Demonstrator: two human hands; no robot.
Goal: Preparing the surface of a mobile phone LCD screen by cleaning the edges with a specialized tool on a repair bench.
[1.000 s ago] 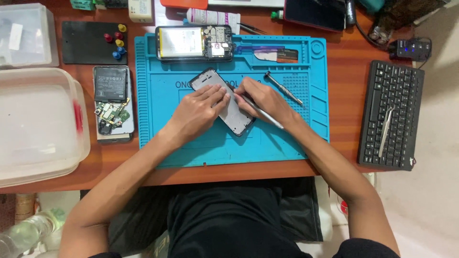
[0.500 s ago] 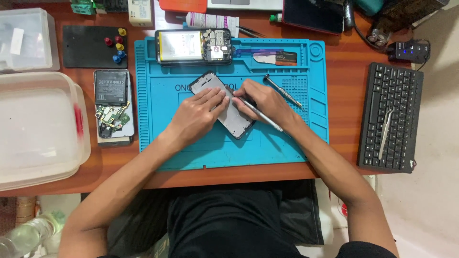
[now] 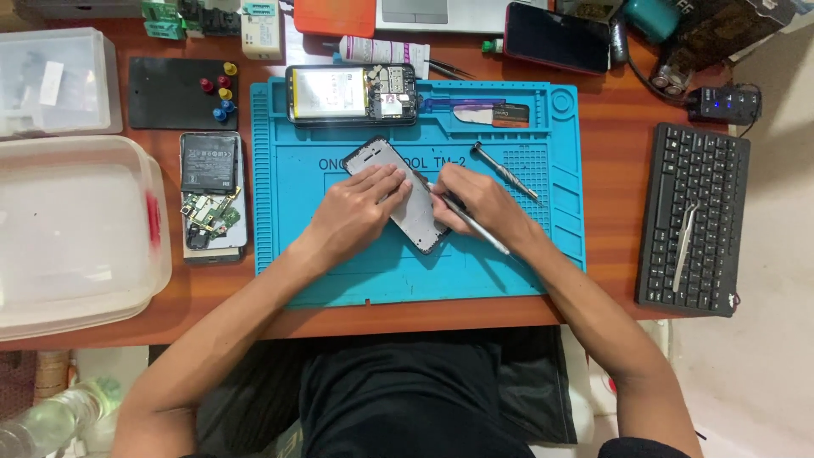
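Note:
A grey phone frame [image 3: 381,161] lies tilted on the blue silicone work mat [image 3: 526,254]. My left hand [image 3: 360,212] presses flat on its middle and holds it down. My right hand [image 3: 479,203] grips a thin metal tool [image 3: 487,235] like a pen, with its tip against the frame's right edge. An opened phone with its battery showing [image 3: 350,93] sits at the mat's top edge. A second screwdriver [image 3: 506,172] rests on the mat just right of my right hand.
Left of the mat lie a loose battery [image 3: 209,161] and circuit boards [image 3: 208,216]. Clear plastic boxes [image 3: 72,229] fill the far left. A black keyboard [image 3: 691,216] with tweezers on it is at the right. A glue tube [image 3: 381,49] and a dark phone [image 3: 557,38] sit behind.
My right hand has shifted slightly with the tool along the frame's right edge. My left hand stays pressed on the frame.

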